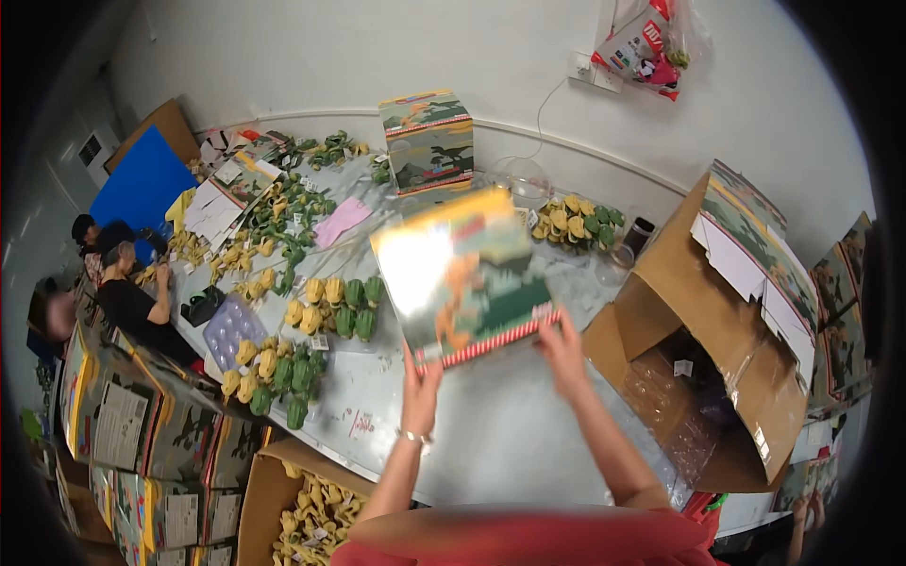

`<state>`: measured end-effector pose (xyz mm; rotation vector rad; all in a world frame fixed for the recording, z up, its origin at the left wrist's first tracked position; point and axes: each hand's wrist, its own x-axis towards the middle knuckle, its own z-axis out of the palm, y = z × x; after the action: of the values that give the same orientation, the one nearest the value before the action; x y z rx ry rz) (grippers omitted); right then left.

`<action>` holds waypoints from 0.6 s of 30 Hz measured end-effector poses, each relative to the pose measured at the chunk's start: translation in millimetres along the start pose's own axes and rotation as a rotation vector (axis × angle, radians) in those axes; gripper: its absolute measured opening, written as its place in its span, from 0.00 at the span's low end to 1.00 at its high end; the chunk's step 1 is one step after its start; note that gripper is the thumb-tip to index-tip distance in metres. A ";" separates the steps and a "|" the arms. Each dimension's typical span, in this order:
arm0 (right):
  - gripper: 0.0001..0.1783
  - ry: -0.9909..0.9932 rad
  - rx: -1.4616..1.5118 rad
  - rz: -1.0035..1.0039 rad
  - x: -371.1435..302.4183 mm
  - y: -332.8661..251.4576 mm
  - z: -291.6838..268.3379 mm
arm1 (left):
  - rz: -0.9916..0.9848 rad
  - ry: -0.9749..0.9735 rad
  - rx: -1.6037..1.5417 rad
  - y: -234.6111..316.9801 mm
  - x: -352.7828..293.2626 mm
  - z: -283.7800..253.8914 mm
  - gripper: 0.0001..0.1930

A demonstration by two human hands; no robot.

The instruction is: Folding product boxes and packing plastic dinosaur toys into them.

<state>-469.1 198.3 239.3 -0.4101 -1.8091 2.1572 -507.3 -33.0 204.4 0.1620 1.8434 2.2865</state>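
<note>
Between my two hands, a cardboard box [472, 283] printed with dinosaurs is held tilted above the table [472, 434]. It has a yellow edge at the far side and a red-and-white striped edge nearest me; glare whitens its left part. My left hand [421, 391] grips the near left corner, with a bracelet on the wrist. My right hand [563, 351] holds the near right corner. Left of the box, small green and yellow toy figures [335, 307] stand in rows, with another cluster of toy figures [278, 377] closer to the table's edge.
A similar printed box [429, 146] stands at the back, beside more toy figures [578, 222]. At right is a large open brown carton [661, 302]. A carton of yellow pieces [316, 519] sits below the table. Stacked boxes [170, 453] and a co-worker [137, 292] are at left.
</note>
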 end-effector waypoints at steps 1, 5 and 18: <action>0.28 -0.028 0.025 -0.086 26.9 -31.8 10.6 | 0.084 -0.038 -0.057 25.7 36.7 6.9 0.38; 0.18 -0.134 0.102 -0.422 164.4 -126.9 77.9 | 0.605 0.073 0.184 129.4 199.5 3.3 0.36; 0.38 0.020 -0.491 -0.343 453.4 -169.2 161.5 | 0.601 0.264 0.595 193.0 510.8 8.6 0.32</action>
<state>-941.6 262.5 420.6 -0.1999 -2.2036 1.4731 -1019.7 49.9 374.2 0.5955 2.9001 2.0582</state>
